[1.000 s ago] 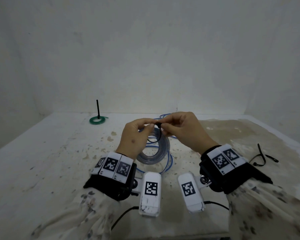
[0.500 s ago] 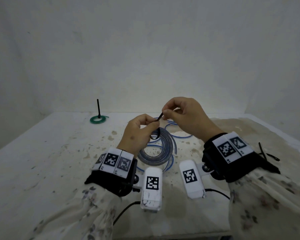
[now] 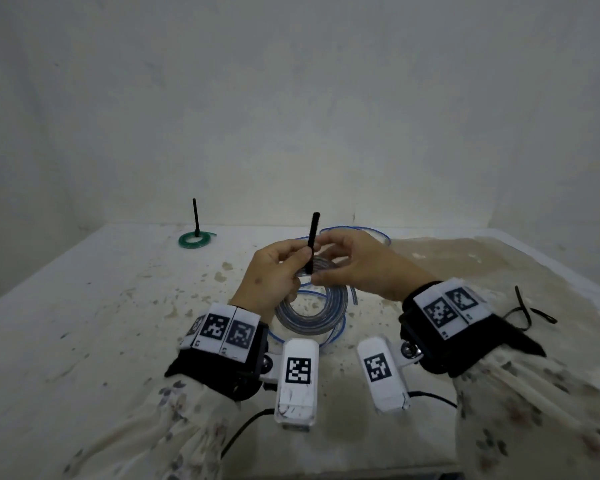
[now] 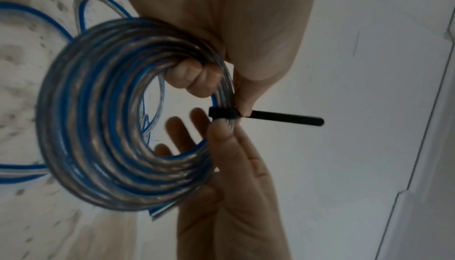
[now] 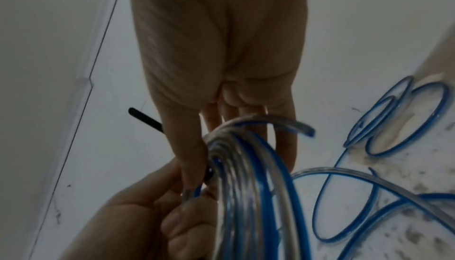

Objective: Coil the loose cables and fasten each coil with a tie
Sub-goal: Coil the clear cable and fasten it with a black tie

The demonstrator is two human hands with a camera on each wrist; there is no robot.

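One blue-and-clear coil, one black tie on it

Mid-frame, my left hand (image 3: 274, 271) grips the glossy round coil (image 3: 312, 306), fingers curled through it. My right hand (image 3: 357, 268) pinches the coil right beside the flat black tie (image 3: 312, 244), whose tail sticks straight up. A green coil (image 3: 196, 240) sits upper left, tied.

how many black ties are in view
3. One is wrapped round the blue-and-clear coil held between the hands, its tail sticking up. One stands upright on the green coil at far left. One lies loose on the table's right side.
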